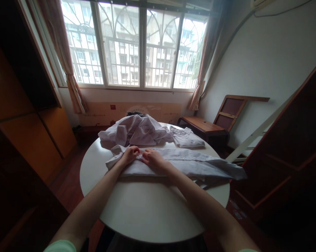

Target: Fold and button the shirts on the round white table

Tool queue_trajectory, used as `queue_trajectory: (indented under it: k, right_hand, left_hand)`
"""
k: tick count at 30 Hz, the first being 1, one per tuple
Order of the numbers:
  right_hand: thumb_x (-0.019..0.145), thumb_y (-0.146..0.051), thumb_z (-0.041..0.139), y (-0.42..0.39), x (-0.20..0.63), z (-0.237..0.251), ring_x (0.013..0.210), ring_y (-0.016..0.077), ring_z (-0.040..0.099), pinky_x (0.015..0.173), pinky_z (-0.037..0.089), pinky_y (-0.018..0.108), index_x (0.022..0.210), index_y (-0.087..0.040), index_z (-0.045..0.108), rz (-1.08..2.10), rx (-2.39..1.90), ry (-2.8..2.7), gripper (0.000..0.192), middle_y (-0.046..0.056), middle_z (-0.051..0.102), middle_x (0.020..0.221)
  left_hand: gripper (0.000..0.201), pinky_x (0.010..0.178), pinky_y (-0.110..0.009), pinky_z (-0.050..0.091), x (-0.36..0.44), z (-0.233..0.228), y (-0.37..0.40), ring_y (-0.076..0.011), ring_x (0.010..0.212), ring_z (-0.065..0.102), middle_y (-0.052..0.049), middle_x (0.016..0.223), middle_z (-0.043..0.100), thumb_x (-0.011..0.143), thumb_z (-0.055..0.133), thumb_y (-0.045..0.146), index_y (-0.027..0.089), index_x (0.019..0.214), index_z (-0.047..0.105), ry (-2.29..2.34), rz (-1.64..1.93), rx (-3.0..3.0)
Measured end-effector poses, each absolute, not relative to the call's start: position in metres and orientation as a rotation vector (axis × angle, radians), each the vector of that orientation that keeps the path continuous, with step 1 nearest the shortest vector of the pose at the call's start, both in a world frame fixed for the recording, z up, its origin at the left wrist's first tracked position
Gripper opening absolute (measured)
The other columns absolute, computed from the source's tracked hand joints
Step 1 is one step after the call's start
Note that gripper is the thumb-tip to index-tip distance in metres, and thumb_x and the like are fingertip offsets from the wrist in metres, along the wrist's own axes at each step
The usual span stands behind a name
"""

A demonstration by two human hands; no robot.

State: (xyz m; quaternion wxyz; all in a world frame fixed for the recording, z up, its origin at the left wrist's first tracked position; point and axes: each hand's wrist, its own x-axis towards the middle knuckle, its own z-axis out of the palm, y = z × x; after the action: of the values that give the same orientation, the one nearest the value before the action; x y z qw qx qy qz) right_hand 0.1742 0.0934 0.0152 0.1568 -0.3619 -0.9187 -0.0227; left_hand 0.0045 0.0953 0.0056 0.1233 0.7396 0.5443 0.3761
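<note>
A light grey-white button-up shirt (186, 162) lies sideways across the round white table (152, 210), its collar end to the left and its tail hanging past the right edge. Both hands are on its button front, close together near the collar end. My left hand (131, 154) has its fingers curled and closed on the shirt's front. Just to the right, my right hand (153, 158) pinches the same strip of cloth with bent fingers. The fingertips and any button between them are too small to make out.
Behind the shirt sits a crumpled heap of white clothes (142, 129), with a folded white shirt (186, 136) to its right. A wooden bench (203, 125) stands beyond the table at the right. Dark wooden furniture (281, 161) flanks the right side.
</note>
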Motion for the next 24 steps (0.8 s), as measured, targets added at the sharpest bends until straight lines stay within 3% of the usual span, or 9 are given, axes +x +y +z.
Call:
queue_trajectory:
  k: [5, 11, 16, 20, 24]
  right_hand:
    - [0.079, -0.025, 0.051, 0.100, 0.151, -0.001, 0.077, 0.0199, 0.056, 0.067, 0.041, 0.027, 0.094, -0.015, 0.061, -0.185, -1.211, -2.533, 0.021, 0.009, 0.061, 0.082]
    - [0.077, -0.018, 0.051, 0.101, 0.148, -0.002, 0.083, 0.0220, 0.056, 0.071, 0.041, 0.030, 0.088, -0.014, 0.059, -0.210, -1.350, -2.419, 0.014, 0.012, 0.061, 0.088]
    - [0.078, -0.012, 0.047, 0.101, 0.156, -0.002, 0.086, 0.0221, 0.055, 0.075, 0.040, 0.031, 0.088, -0.014, 0.055, -0.150, -1.526, -2.221, 0.013, 0.013, 0.061, 0.090]
    - [0.078, -0.011, 0.044, 0.100, 0.159, -0.001, 0.087, 0.0223, 0.055, 0.076, 0.039, 0.032, 0.088, -0.015, 0.052, -0.106, -1.594, -2.059, 0.014, 0.011, 0.060, 0.090]
    - [0.076, -0.011, 0.041, 0.100, 0.160, 0.000, 0.086, 0.0223, 0.053, 0.074, 0.038, 0.031, 0.088, -0.016, 0.050, -0.038, -1.576, -1.960, 0.017, 0.010, 0.058, 0.088]
  left_hand:
    - [0.019, 0.074, -0.030, 0.043, -0.016, 0.006, 0.105, -0.0179, 0.076, 0.057, -0.005, 0.078, 0.062, 0.075, 0.043, 0.015, 0.017, 0.073, 0.062, 1.668, 1.244, 2.189]
    - [0.014, 0.083, -0.033, 0.040, -0.032, 0.014, 0.095, -0.0217, 0.091, 0.053, -0.008, 0.092, 0.056, 0.078, 0.043, 0.025, 0.018, 0.089, 0.050, 2.089, 1.582, 1.951]
    - [0.038, 0.076, -0.034, 0.040, -0.035, 0.009, 0.090, -0.0260, 0.090, 0.054, -0.009, 0.089, 0.055, 0.067, 0.057, 0.048, 0.019, 0.087, 0.045, 2.194, 1.123, 1.939]
    - [0.036, 0.069, -0.030, 0.039, -0.033, 0.009, 0.091, -0.0246, 0.087, 0.057, -0.010, 0.094, 0.059, 0.065, 0.058, 0.043, 0.019, 0.087, 0.044, 2.194, 0.865, 1.858]
    - [0.044, 0.068, -0.030, 0.039, -0.035, 0.015, 0.091, -0.0271, 0.090, 0.058, -0.015, 0.098, 0.060, 0.064, 0.058, 0.044, 0.017, 0.095, 0.042, 2.211, 0.907, 1.602]
